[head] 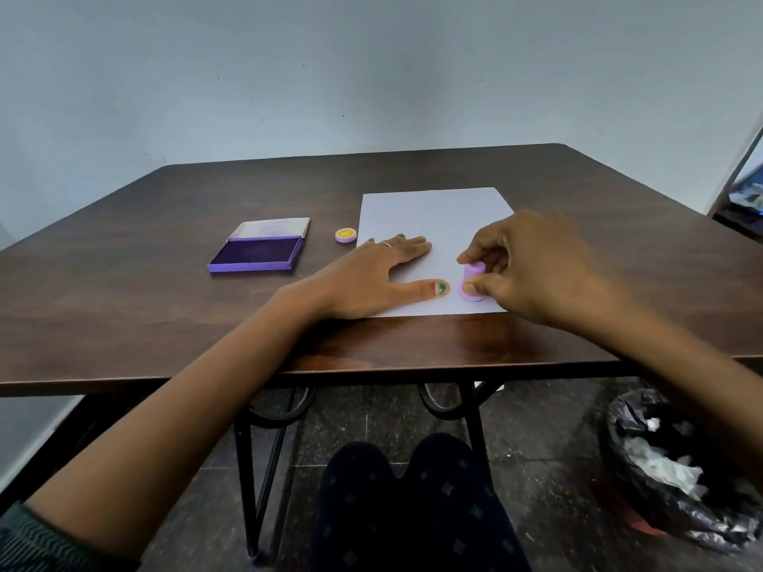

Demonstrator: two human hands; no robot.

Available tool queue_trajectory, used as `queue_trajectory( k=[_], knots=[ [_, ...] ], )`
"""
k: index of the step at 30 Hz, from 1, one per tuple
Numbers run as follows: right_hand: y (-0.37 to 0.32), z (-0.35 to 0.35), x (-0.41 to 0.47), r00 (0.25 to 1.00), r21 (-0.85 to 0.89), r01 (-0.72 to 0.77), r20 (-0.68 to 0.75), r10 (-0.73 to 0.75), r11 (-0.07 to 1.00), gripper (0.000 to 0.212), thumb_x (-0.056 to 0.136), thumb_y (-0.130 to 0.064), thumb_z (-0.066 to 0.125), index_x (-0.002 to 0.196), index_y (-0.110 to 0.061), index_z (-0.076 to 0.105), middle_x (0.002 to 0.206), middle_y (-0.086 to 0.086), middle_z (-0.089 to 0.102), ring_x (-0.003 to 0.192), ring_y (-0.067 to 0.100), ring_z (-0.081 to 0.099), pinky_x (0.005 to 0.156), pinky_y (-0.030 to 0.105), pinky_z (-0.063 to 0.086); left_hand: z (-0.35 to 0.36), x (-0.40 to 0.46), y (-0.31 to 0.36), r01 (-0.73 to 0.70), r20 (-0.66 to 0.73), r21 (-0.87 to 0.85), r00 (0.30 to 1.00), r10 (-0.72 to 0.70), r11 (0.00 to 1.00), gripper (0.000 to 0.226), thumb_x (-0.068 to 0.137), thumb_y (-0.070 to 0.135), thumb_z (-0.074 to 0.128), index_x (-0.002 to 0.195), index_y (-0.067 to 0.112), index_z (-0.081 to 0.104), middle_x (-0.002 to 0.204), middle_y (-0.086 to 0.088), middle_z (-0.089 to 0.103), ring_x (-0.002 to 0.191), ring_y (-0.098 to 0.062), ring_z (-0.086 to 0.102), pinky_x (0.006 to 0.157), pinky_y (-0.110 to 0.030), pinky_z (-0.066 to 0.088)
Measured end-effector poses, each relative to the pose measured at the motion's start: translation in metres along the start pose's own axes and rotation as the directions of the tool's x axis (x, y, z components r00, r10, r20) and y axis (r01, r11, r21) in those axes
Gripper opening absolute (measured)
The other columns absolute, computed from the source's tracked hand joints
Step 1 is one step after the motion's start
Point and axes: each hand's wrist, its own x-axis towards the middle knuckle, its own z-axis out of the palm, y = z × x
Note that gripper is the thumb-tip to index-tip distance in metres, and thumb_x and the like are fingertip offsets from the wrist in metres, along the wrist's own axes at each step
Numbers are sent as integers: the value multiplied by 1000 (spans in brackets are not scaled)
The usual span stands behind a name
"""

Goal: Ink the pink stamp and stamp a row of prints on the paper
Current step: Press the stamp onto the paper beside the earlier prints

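A white sheet of paper (433,216) lies on the dark wooden table (165,315). My right hand (532,266) grips the small pink stamp (472,280), which stands upright with its base on the paper near the front edge. My left hand (371,278) lies flat with fingers spread on the paper's left side, its thumb just left of the stamp. The open purple ink pad (256,253) sits to the left of the paper. I see no prints on the visible part of the paper.
A small round pink cap with a yellow top (346,235) lies between the ink pad and the paper. A bin lined with a black bag (677,468) stands on the floor at the right. My knees (413,489) are under the table's front edge.
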Motion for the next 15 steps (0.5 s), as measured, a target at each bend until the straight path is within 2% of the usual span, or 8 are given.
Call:
queue_trajectory(
  k=[2,5,10,13,15],
  knots=[
    [0,1,-1,1000,0,7,-10,-7,1000,23,72,-18,76,95,-19,73,73,-7,60,63,6,53,60,3,33,0,0,0,3,2,5,1000,-3,1000,72,87,58,47,148,26,24,158,11,18,145,-3,9,121,-32,4],
    [1,2,0,1000,33,-4,-17,5,999,22,71,-18,78,92,-19,74,72,-7,61,58,-2,50,60,6,36,1,1,-2,-1,5,16,1000,1,1000,73,87,59,46,148,27,23,158,11,17,146,-3,8,121,-33,3],
    [1,1,1,1000,44,-17,-24,18,999,20,69,-17,78,88,-19,75,64,-11,58,57,-5,50,51,0,35,0,1,-1,-7,9,25,1000,7,1000,72,88,58,45,149,27,23,159,11,17,146,-4,8,121,-33,3],
    [2,1,0,999,59,-21,-33,23,998,21,69,-18,79,89,-19,75,70,-6,62,57,-4,51,53,2,35,0,2,-1,-7,9,28,1000,7,1000,73,87,59,45,149,27,23,159,11,16,146,-3,8,121,-33,3],
    [3,1,0,999,64,-20,-35,22,998,20,68,-18,80,87,-19,75,67,-7,62,53,-4,52,50,0,37,1,2,-2,-7,8,26,1000,7,1000,73,87,60,45,148,28,23,159,11,17,146,-3,8,121,-33,3]
  ],
)
